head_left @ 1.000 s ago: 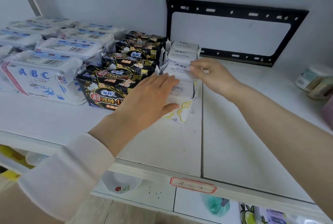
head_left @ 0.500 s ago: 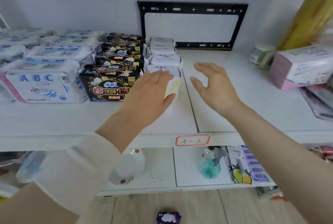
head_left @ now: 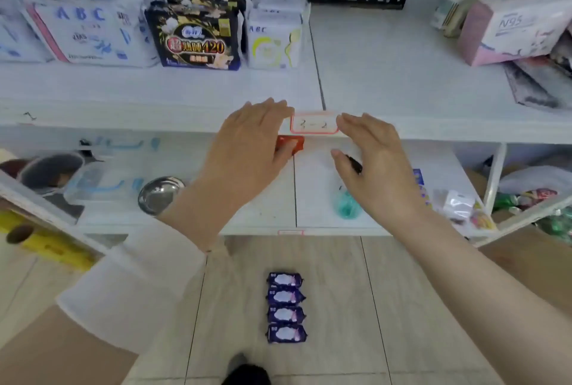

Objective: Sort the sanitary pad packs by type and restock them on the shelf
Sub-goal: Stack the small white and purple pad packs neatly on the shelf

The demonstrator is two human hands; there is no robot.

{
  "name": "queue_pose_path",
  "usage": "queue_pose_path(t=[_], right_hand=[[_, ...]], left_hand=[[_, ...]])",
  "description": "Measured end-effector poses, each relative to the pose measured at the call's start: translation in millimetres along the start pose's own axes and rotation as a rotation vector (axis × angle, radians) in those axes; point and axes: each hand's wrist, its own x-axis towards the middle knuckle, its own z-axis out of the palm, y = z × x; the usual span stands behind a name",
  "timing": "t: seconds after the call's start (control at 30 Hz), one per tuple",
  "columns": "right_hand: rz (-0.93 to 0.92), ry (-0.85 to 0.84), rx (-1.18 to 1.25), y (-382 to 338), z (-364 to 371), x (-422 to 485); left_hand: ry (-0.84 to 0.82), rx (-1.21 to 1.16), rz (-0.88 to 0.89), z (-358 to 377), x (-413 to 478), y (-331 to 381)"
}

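- Left hand [head_left: 247,149] and right hand [head_left: 373,165] are seen in front of the shelf [head_left: 154,115] edge, palms down, fingers spread and loose; nothing is grasped in either.
- A red-bordered label [head_left: 313,123] on the shelf edge lies between the two hands.
- On the shelf, three sorted rows are noted side by side: white ABC packs [head_left: 89,32] at left, black 420 packs [head_left: 195,35] in the middle, narrow white-and-yellow ABC packs [head_left: 274,41] at right, each row running back toward the wall.
- Shelf surface to the right of these rows is bare up to a pink N95 box [head_left: 510,25].
- Four purple packs [head_left: 286,307] are lined up on the wooden floor [head_left: 402,307] below, well apart from both hands; these are judged to be the stock not yet shelved.
- Handling judgement: purple packs appear small, soft-wrapped and light; film wrap likely slippery and crushable under a hard pinch.
- Hold is best taken across the short sides with thumb opposite fingers; several may be gathered at once between two flat palms.
- Placement judged to belong in the bare area just beside the white-and-yellow row.
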Motion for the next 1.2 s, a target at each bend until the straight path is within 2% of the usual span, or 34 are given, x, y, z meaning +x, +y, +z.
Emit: queue_pose_path(t=[0.3, 0.43, 0.57, 0.67, 0.87, 1.07, 1.2], right_hand=[[0.117, -0.250, -0.019, 30.4, 41.9, -169.9], [0.152, -0.324, -0.005, 34.7, 73.4, -232.5], [0.215, -0.441, 0.014, 41.7, 102.0, -284.3], [0.269, -0.549, 0.023, 58.4, 123.1, -320.1], [0.347, -0.841, 0.029, 131.0, 203.1, -405.8], [0.334, -0.938, 0.015, 201.4, 294.6, -466.3], [0.286, -0.957, 0.031, 239.9, 374.2, -487.1]], left_hand=[[-0.267, -0.138, -0.122, 96.2, -130.5, 3.6], [-0.394, -0.167, -0.136, 140.4, -192.1, -2.8], [-0.525, -0.209, -0.228, 176.8, -241.5, -5.3], [-0.570, -0.249, -0.269, 216.5, -272.4, -5.7], [-0.639, -0.306, -0.403, 345.1, -343.9, -6.4], [-0.737, -0.346, -0.459, 479.5, -403.7, -11.5], [-0.816, -0.305, -0.381, 568.3, -420.7, -32.6]])
